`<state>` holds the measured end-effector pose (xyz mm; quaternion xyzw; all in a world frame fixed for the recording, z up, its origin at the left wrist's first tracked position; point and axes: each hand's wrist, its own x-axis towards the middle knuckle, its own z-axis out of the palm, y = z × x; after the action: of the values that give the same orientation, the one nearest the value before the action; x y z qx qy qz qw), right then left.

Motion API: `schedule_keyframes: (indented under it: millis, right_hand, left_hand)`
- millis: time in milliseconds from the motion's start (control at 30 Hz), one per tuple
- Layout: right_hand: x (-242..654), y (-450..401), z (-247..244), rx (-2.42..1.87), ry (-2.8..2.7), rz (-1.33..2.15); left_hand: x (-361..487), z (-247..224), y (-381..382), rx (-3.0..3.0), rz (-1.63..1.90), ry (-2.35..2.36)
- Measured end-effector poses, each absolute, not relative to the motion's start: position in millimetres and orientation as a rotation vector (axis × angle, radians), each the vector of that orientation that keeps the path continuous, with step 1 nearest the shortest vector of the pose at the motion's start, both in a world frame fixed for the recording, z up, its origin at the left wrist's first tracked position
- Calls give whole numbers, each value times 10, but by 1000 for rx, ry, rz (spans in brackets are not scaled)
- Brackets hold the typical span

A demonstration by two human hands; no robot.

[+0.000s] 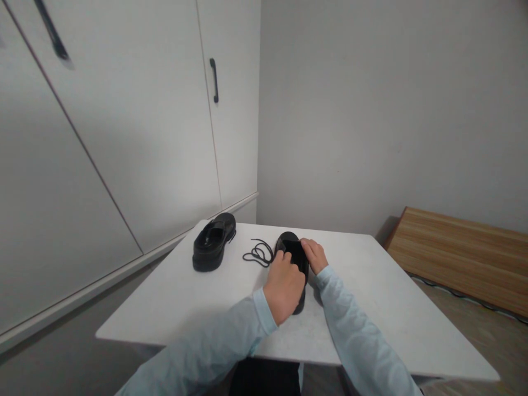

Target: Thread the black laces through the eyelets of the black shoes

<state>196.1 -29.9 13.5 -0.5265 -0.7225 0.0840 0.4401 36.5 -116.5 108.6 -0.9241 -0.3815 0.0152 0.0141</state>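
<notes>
A black shoe point(287, 237) stands on the white table in front of me, its toe pointing away and its heel toward me. My left hand point(285, 287) reaches over the opening from the near left, fingers curled closed on the upper's left edge; the fingertips are partly hidden. On the right side, my right hand point(314, 256) grips the rim of the opening with its fingers. A loose black shoelace point(259, 254) lies in loops just left of the shoe. Farther left stands a second black shoe point(209, 248), with a lace end showing on its right side.
Both shoes rest on a white table point(363, 308). White cabinet doors point(136, 110) with dark handles rise along the left, and a grey wall point(371, 110) closes off the back. To the right of the table is a low wood-grain panel point(457, 253), with a dark cable along its lower edge.
</notes>
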Motion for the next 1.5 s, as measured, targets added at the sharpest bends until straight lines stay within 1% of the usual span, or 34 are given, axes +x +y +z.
schedule_keyframes:
  millis: [100, 233, 400, 633, 867, 1067, 1167, 1233, 1267, 1333, 1367, 1400, 1433, 1467, 1500]
  right_hand:
    - [1963, -298, 136, -1294, -1795, 225]
    - [1960, -317, 164, -1275, -1810, 230]
    - [1949, -336, 196, -1297, -1812, 228]
    - [1963, -317, 166, -1268, -1809, 225]
    - [1956, -326, 174, -1256, -1797, 217]
    - [1969, -299, 122, -1267, -1763, 237]
    - [1981, -283, 93, -1273, -1745, 251]
    - [1989, -274, 79, -1267, -1738, 257]
    - [1992, -270, 73, -1262, -1740, 260]
    - [1995, -262, 64, -1252, -1742, 268]
    - [1996, -259, 60, -1250, -1740, 273]
    - [1996, -258, 59, -1247, -1739, 278]
    - [1996, -259, 60, -1244, -1739, 284]
    - [1994, -262, 63, -1243, -1740, 291]
    - [1992, -268, 69, -1244, -1743, 298]
  left_hand:
    - [391, 1031, -1163, -2793, 92, -1192]
    - [340, 1051, -1029, -2922, 229, -1063]
    - [308, 1147, -849, -3091, 576, -891]
    - [336, 1122, -853, -3051, 485, -938]
    - [317, 1119, -830, -3091, 539, -880]
    - [348, 1090, -753, -3161, 544, -829]
    - [290, 1155, -672, -3314, 501, -881]
    - [186, 1221, -584, -3562, 324, -917]
    - [120, 1249, -528, -3712, 145, -966]
    - [-15, 1269, -389, -3901, -476, -1053]
    - [-75, 1253, -308, -3869, -859, -1099]
    - [-123, 1216, -222, -3707, -1296, -1204]
    - [-158, 1158, -134, -3488, -1627, -1330]
    - [-181, 1080, -46, -3234, -1867, -1484]
    - [-193, 985, 37, -3003, -2010, -1619]
